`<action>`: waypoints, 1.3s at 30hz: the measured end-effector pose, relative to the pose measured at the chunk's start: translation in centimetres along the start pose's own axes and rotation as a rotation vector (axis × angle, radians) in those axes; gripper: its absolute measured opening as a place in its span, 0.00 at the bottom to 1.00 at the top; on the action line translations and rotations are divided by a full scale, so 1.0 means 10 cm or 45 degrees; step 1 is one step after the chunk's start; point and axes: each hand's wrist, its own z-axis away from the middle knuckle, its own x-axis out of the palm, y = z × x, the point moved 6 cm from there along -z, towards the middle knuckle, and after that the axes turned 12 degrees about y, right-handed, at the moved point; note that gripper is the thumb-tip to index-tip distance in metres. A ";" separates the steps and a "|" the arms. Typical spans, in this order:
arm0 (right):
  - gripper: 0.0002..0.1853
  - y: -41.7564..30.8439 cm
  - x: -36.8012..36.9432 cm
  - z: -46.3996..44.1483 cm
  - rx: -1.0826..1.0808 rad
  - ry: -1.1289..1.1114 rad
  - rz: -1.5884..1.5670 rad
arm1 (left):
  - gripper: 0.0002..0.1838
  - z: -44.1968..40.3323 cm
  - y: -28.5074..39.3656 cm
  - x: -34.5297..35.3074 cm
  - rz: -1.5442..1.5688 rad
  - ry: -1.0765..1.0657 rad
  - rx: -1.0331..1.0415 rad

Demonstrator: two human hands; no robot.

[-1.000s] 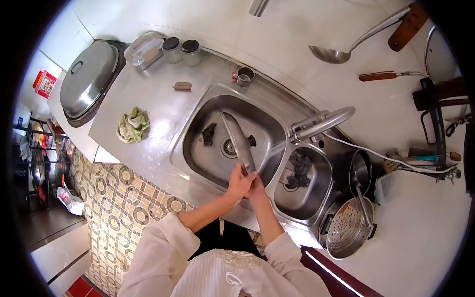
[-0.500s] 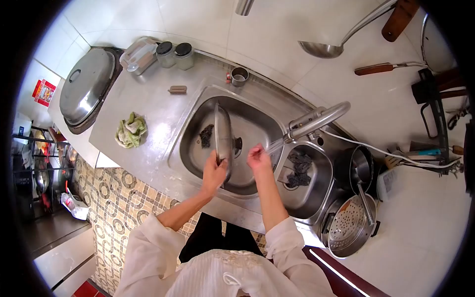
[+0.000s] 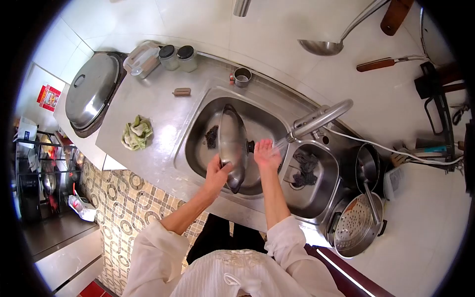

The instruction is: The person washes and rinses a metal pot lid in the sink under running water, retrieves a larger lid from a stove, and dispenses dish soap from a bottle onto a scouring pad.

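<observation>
My left hand (image 3: 216, 175) grips the near rim of a metal pot lid (image 3: 233, 133) with a dark knob (image 3: 250, 146). The lid stands tilted on edge inside the large sink basin (image 3: 190, 126). To its right, my right hand (image 3: 267, 156) is open, palm up, fingers stretched under the water running from the faucet (image 3: 321, 119). A dark, crumpled clump (image 3: 212, 137) lies in the large basin, left of the lid. In the smaller basin (image 3: 316, 210) sits a dark grey, crumpled cloth or mesh (image 3: 305, 173).
A green-white cloth (image 3: 137, 132) and a small brown object (image 3: 181, 91) lie on the counter. At the back stand two black-lidded jars (image 3: 186, 59) and a metal cup (image 3: 242, 77). A colander (image 3: 352, 227) and dark pots (image 3: 368, 166) crowd the right. A ladle (image 3: 321, 47) hangs above.
The lid has tipped so more of its outer face and knob show. My right hand has opened out from curled fingers to a flat palm in the water.
</observation>
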 end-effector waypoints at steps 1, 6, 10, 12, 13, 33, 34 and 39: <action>0.13 -0.05 0.01 0.03 -0.017 -0.109 -0.053 | 0.13 -0.01 -0.05 0.04 -0.022 -0.008 0.020; 0.14 -0.18 0.01 -0.14 0.006 -0.215 -0.060 | 0.12 0.06 -0.14 0.25 -0.227 -0.030 0.025; 0.13 -0.27 0.04 -0.77 0.442 -1.175 0.068 | 0.10 0.10 -0.08 0.35 -0.315 -0.060 0.058; 0.12 -0.19 0.01 -0.47 0.378 -1.025 0.118 | 0.13 0.03 -0.11 0.33 -0.332 -0.072 0.092; 0.12 -0.14 0.05 -0.26 0.294 -0.801 0.102 | 0.13 -0.01 -0.08 0.31 -0.362 -0.113 0.171; 0.47 -0.21 -0.35 0.61 0.217 -0.038 0.780 | 0.18 0.24 0.91 0.27 -2.183 -1.098 1.101; 0.44 -0.16 -0.42 0.52 0.392 -0.193 0.741 | 0.18 0.21 0.85 0.20 -2.187 -1.109 1.098; 0.15 0.04 -1.05 0.15 0.173 0.095 0.796 | 0.16 0.17 0.70 -0.03 -2.044 -1.119 1.467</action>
